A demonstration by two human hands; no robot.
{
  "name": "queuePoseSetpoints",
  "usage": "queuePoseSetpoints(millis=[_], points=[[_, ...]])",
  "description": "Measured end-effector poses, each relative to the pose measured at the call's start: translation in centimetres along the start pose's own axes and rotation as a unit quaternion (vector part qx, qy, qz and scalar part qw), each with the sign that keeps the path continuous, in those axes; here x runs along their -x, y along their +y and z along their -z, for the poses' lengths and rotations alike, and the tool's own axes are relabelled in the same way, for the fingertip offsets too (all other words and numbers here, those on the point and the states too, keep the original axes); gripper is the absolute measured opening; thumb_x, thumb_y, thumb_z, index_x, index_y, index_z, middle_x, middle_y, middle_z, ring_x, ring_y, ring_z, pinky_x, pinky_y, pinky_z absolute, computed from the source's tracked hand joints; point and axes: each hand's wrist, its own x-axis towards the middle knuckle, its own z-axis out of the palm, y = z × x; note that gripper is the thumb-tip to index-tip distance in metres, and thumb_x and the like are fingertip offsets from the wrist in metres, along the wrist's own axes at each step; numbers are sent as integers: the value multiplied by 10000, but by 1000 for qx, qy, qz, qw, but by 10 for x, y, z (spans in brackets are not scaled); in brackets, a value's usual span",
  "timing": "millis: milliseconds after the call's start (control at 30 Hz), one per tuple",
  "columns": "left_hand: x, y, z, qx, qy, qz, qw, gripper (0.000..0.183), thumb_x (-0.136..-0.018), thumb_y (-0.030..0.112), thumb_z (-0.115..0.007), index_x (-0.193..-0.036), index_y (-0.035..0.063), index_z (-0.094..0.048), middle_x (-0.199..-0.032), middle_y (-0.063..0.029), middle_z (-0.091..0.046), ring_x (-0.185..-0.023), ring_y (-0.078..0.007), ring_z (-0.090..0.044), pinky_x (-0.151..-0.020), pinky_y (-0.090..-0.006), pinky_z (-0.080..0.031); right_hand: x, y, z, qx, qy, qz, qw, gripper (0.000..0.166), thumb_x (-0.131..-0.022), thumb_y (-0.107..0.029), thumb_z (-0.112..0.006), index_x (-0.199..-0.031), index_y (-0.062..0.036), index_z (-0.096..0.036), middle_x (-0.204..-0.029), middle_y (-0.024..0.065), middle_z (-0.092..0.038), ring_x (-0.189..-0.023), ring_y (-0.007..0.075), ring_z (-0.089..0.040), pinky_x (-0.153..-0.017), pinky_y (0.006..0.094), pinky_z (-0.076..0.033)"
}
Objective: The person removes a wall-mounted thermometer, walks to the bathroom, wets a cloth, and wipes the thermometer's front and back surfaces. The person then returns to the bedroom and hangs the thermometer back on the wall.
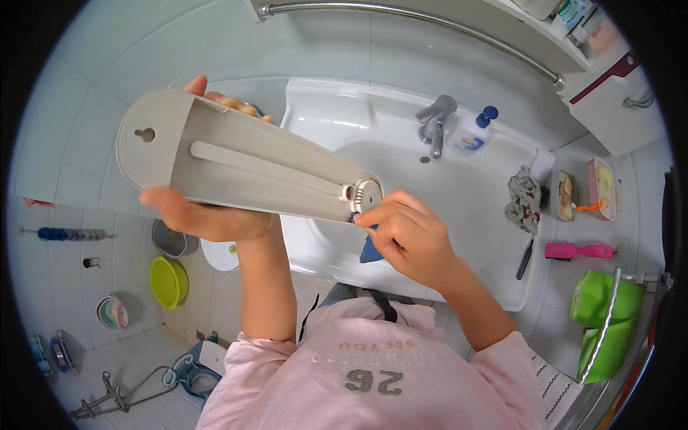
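My left hand (209,215) holds a long, tapering off-white plastic housing (258,161) from beneath, thumb at one edge and fingertips over the other. The housing has a keyhole-shaped slot at its wide end, a long ridge inside, and a small round ribbed part (367,195) at its narrow end. At that narrow end, my right hand (408,231) pinches a blue cloth (371,250) against the housing's edge, beside the ribbed part. Most of the cloth is hidden behind my fingers. Both hands are over the near left side of a white washbasin (473,215).
A chrome faucet (438,126) and a pump bottle (473,134) stand at the basin's back. A crumpled cloth (524,201) and a dark slim tool (525,259) lie on its right rim. A chrome rail (414,21) runs above; a pink hairbrush (580,251) is at right.
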Motion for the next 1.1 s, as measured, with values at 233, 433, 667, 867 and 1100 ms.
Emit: queuePoseSetpoints(millis=[233, 433, 667, 867, 1100], points=[[3, 0, 5, -16, 58, -14, 998, 899, -714, 704, -310, -1135, -86, -383, -867, -144, -503, -762, -212, -525, -594, -326, -481, 7, 6, 4, 53, 32, 75, 995, 193, -578, 72, -598, -590, -34, -437, -766, 37, -585, -681, 190, -511, -502, 247, -430], [3, 0, 6, -19, 48, -32, 998, 833, -731, 647, -293, -1123, -80, -403, -870, -157, -482, -764, -237, -516, -603, -319, -481, 14, 22, 10, 119, 23, 57, 991, 192, -562, 58, -595, -593, -50, -439, -771, 29, -581, -675, 190, -511, -486, 244, -427], [-1, 0, 19, 5, 49, -6, 999, 822, -742, 641, -287, -1131, -74, -396, -862, -154, -495, -757, -232, -523, -602, -330, -494, 11, 26, 31, 117, 97, 18, 988, 216, -587, 99, -586, -604, -50, -431, -766, 58, -593, -644, 193, -507, -499, 252, -416], [-2, 1, 19, 30, 59, 12, 998, 810, -751, 636, -265, -1120, -70, -411, -848, -152, -510, -725, -227, -538, -570, -328, -495, -7, 4, 32, 38, 130, -9, 991, 215, -603, 100, -589, -629, -44, -432, -800, 75, -599, -632, 216, -494, -513, 257, -408], [-4, 2, 4, 28, 46, 43, 998, 833, -736, 664, -273, -1103, -65, -438, -841, -144, -512, -715, -220, -541, -572, -317, -473, -15, 1, 19, 120, 126, 123, 977, 195, -518, 56, -607, -601, -33, -455, -846, 69, -599, -689, 223, -494, -484, 258, -408]])
